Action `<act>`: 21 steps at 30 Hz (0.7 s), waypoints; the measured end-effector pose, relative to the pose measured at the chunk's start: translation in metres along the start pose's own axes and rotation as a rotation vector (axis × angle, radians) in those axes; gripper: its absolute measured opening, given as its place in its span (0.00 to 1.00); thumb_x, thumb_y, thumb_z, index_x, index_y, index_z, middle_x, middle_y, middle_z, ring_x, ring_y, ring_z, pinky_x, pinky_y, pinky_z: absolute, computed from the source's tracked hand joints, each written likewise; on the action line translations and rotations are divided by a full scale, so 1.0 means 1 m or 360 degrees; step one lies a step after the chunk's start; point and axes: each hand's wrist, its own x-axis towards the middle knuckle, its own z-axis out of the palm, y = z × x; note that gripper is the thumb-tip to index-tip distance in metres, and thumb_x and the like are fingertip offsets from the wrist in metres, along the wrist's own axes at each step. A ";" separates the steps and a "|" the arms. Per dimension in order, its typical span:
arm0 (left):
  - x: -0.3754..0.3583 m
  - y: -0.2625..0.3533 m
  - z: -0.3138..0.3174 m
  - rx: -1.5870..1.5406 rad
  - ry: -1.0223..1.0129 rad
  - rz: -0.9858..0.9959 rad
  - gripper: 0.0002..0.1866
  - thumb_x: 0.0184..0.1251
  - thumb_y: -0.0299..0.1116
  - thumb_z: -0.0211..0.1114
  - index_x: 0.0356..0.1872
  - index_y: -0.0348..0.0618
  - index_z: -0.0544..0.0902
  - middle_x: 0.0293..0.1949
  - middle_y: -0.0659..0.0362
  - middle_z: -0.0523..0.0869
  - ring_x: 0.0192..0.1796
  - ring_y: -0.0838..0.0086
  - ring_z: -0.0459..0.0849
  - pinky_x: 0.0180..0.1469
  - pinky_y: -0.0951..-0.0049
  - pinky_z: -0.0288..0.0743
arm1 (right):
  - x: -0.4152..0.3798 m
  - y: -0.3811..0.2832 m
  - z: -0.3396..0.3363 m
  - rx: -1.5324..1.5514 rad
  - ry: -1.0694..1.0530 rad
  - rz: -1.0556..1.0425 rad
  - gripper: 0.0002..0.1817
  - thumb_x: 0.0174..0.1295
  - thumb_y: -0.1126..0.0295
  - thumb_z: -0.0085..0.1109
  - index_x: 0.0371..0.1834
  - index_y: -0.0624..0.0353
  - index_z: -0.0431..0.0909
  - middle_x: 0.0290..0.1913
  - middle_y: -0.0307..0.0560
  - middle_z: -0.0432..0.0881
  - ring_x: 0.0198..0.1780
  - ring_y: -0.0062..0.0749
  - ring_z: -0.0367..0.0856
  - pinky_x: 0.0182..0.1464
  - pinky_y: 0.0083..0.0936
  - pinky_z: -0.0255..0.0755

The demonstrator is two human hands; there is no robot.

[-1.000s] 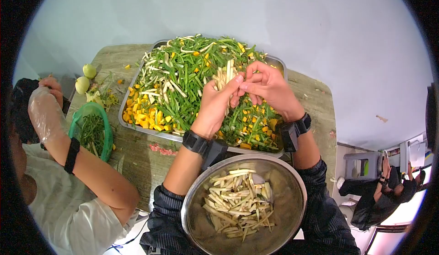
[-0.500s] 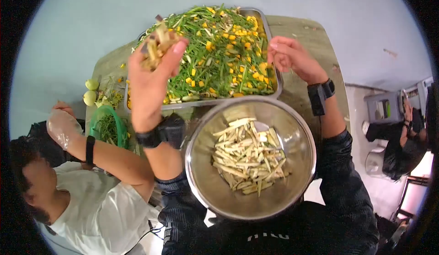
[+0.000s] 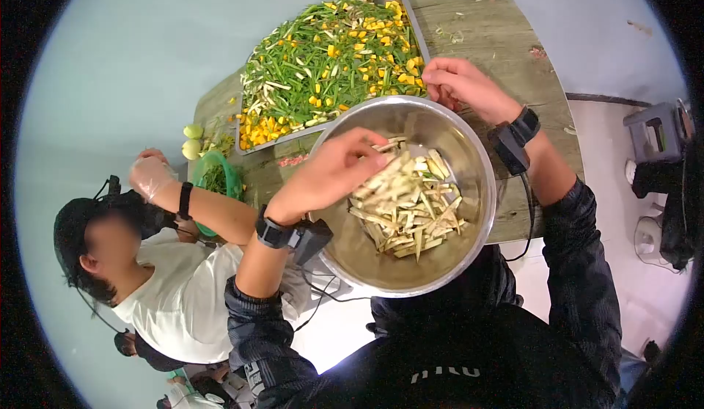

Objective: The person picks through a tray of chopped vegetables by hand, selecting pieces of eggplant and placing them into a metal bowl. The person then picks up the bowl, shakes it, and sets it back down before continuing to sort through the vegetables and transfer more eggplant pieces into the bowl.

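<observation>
A steel bowl [image 3: 480, 222] holds a heap of pale eggplant strips [image 3: 422, 222], some with dark skin edges. My left hand [image 3: 334, 170] reaches over its left rim with the fingers bent around a blurred bunch of strips just above the heap. Just beyond the bowl's upper right rim, my right hand [image 3: 473, 90] has its fingers curled by the corner of the metal tray [image 3: 416, 27]; no object shows in them. Chopped green stems [image 3: 301, 68] and yellow cubes [image 3: 260, 130] cover the tray.
At left a person in a white shirt [image 3: 183, 299] has a gloved hand [image 3: 152, 174] raised near a green basket [image 3: 231, 181] of greens. Two round pale-green vegetables [image 3: 192, 140] lie at the wooden table's [image 3: 495, 35] left edge. A grey stool [image 3: 655, 134] stands at right.
My left hand has come down from above the tray, with its clump of strips, into the bowl's opening. The bowl and tray sit higher in view. The right hand stays curled.
</observation>
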 end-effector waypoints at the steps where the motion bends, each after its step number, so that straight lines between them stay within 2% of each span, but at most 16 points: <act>1: -0.005 0.004 0.000 -0.0459 0.0059 -0.0142 0.27 0.78 0.48 0.60 0.66 0.38 0.73 0.53 0.49 0.84 0.51 0.63 0.88 0.48 0.65 0.84 | 0.000 -0.001 0.001 0.0004 0.0014 -0.0003 0.11 0.75 0.60 0.54 0.36 0.52 0.77 0.27 0.30 0.79 0.24 0.11 0.72 0.25 0.13 0.63; 2: -0.011 0.010 -0.002 -0.0613 0.0034 -0.0149 0.36 0.80 0.60 0.49 0.70 0.35 0.69 0.58 0.44 0.82 0.56 0.59 0.87 0.53 0.61 0.85 | -0.001 -0.003 0.001 0.0011 0.0005 -0.0015 0.11 0.75 0.60 0.54 0.36 0.52 0.77 0.27 0.30 0.79 0.24 0.11 0.72 0.25 0.13 0.63; 3: -0.014 0.009 -0.001 -0.0603 0.0045 -0.0153 0.36 0.80 0.60 0.49 0.70 0.35 0.69 0.58 0.44 0.82 0.56 0.59 0.87 0.53 0.61 0.85 | -0.002 -0.008 0.001 -0.0021 -0.0001 -0.0041 0.11 0.74 0.60 0.55 0.36 0.53 0.77 0.27 0.30 0.79 0.24 0.11 0.72 0.25 0.13 0.63; 5: -0.019 0.001 0.003 -0.1183 0.0076 0.0096 0.46 0.77 0.70 0.40 0.72 0.31 0.65 0.64 0.38 0.79 0.58 0.54 0.86 0.52 0.61 0.85 | -0.008 -0.018 0.005 -0.0044 -0.0013 -0.0073 0.11 0.74 0.60 0.55 0.36 0.53 0.78 0.26 0.30 0.79 0.24 0.11 0.71 0.26 0.13 0.63; 6: -0.023 0.002 0.005 -0.1173 0.0085 0.0090 0.46 0.77 0.70 0.40 0.72 0.31 0.65 0.64 0.38 0.79 0.58 0.54 0.86 0.52 0.61 0.85 | -0.011 -0.023 0.008 -0.0084 0.0001 -0.0090 0.10 0.74 0.62 0.55 0.36 0.52 0.77 0.26 0.29 0.78 0.24 0.10 0.71 0.25 0.13 0.62; 8: -0.033 0.003 0.012 -0.1481 0.0131 0.0204 0.53 0.72 0.76 0.37 0.76 0.32 0.60 0.69 0.36 0.73 0.65 0.49 0.80 0.63 0.54 0.77 | -0.018 -0.027 0.015 -0.0107 0.0007 -0.0109 0.08 0.73 0.63 0.56 0.36 0.52 0.77 0.26 0.29 0.78 0.24 0.10 0.70 0.25 0.13 0.61; 9: -0.038 0.004 0.016 -0.1634 0.0155 0.0263 0.56 0.69 0.79 0.35 0.78 0.33 0.58 0.71 0.35 0.70 0.69 0.47 0.77 0.69 0.51 0.72 | -0.021 -0.028 0.018 -0.0193 0.0028 -0.0221 0.06 0.72 0.65 0.58 0.38 0.53 0.78 0.28 0.30 0.78 0.26 0.11 0.71 0.28 0.13 0.63; 10: -0.043 0.004 0.020 -0.1644 0.0129 0.0350 0.60 0.66 0.82 0.36 0.80 0.34 0.53 0.75 0.34 0.64 0.75 0.46 0.68 0.77 0.47 0.59 | -0.024 -0.028 0.022 -0.0277 0.0049 -0.0334 0.05 0.71 0.67 0.59 0.39 0.54 0.78 0.30 0.30 0.79 0.28 0.12 0.72 0.30 0.14 0.65; 11: -0.048 0.006 0.025 -0.1633 0.0140 0.0344 0.60 0.66 0.82 0.36 0.80 0.34 0.53 0.75 0.34 0.64 0.75 0.46 0.68 0.77 0.47 0.59 | -0.026 -0.024 0.024 -0.0265 0.0042 -0.0342 0.05 0.71 0.67 0.59 0.39 0.54 0.78 0.30 0.30 0.79 0.28 0.12 0.72 0.30 0.14 0.65; 13: -0.053 0.009 0.034 -0.1865 0.0158 0.0497 0.62 0.64 0.84 0.37 0.81 0.35 0.51 0.78 0.36 0.59 0.79 0.47 0.62 0.79 0.45 0.53 | -0.031 -0.021 0.029 -0.0608 0.0104 -0.0670 0.09 0.67 0.65 0.64 0.39 0.60 0.80 0.37 0.36 0.82 0.32 0.19 0.76 0.36 0.19 0.71; 14: -0.054 0.009 0.037 -0.1879 0.0143 0.0520 0.62 0.63 0.85 0.37 0.82 0.36 0.50 0.80 0.37 0.54 0.81 0.49 0.57 0.80 0.44 0.50 | -0.039 -0.022 0.030 -0.0663 0.0088 -0.0674 0.08 0.65 0.67 0.64 0.41 0.60 0.80 0.44 0.42 0.83 0.40 0.29 0.80 0.43 0.28 0.75; 15: -0.055 0.009 0.040 -0.1872 0.0141 0.0525 0.62 0.63 0.85 0.37 0.82 0.36 0.50 0.80 0.37 0.54 0.81 0.49 0.57 0.80 0.44 0.50 | -0.049 -0.027 0.034 -0.0665 0.0091 -0.0682 0.08 0.65 0.67 0.64 0.41 0.60 0.80 0.44 0.42 0.83 0.40 0.29 0.80 0.43 0.28 0.75; 17: -0.056 0.011 0.047 -0.2032 0.0152 0.0562 0.62 0.62 0.85 0.36 0.82 0.38 0.51 0.81 0.39 0.53 0.82 0.50 0.55 0.81 0.45 0.47 | -0.069 -0.039 0.046 -0.1177 0.0221 -0.1240 0.11 0.62 0.68 0.64 0.46 0.59 0.81 0.50 0.49 0.82 0.52 0.43 0.81 0.53 0.37 0.75; 19: -0.055 0.014 0.053 -0.2039 0.0185 0.0553 0.62 0.62 0.85 0.35 0.82 0.39 0.51 0.81 0.40 0.53 0.82 0.50 0.54 0.81 0.45 0.46 | -0.105 -0.062 0.083 -0.1364 0.0275 -0.1447 0.18 0.59 0.67 0.65 0.52 0.57 0.80 0.58 0.52 0.78 0.62 0.53 0.75 0.64 0.44 0.70; 21: -0.052 0.019 0.063 -0.2057 0.0221 0.0535 0.62 0.61 0.86 0.35 0.82 0.40 0.51 0.81 0.41 0.53 0.82 0.50 0.54 0.81 0.46 0.45 | -0.129 -0.086 0.128 -0.1104 -0.0224 -0.1485 0.23 0.57 0.65 0.67 0.57 0.55 0.79 0.65 0.50 0.75 0.70 0.50 0.70 0.71 0.47 0.64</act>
